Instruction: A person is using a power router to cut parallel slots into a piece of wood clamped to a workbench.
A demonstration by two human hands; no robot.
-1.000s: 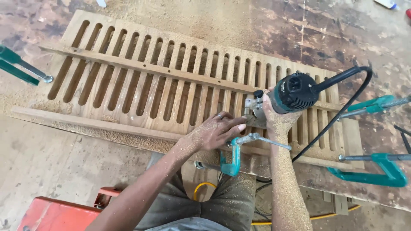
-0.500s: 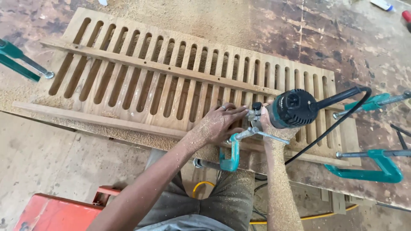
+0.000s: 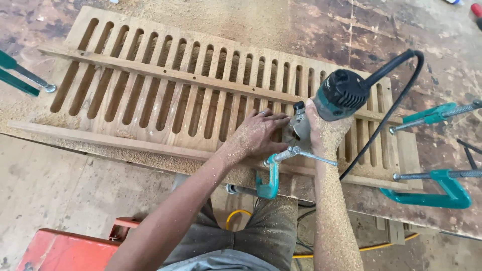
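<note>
Head view: right hand (image 3: 321, 133) wraps closed around the router (image 3: 341, 95); at its 9 o'clock, left hand (image 3: 258, 133) presses flat and open, holding nothing, on the slotted board (image 3: 165, 95).

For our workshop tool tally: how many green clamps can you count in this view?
4: one below the hands at the near edge, two at right, one at far left, partly cropped. Others may lie out of frame.

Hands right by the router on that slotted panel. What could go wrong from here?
1. The left hand lies flat on the slotted panel, close beside the router; a slip could bring fingers to the bit.
2. The cord loops across the panel near the clamp and might snag.
</note>
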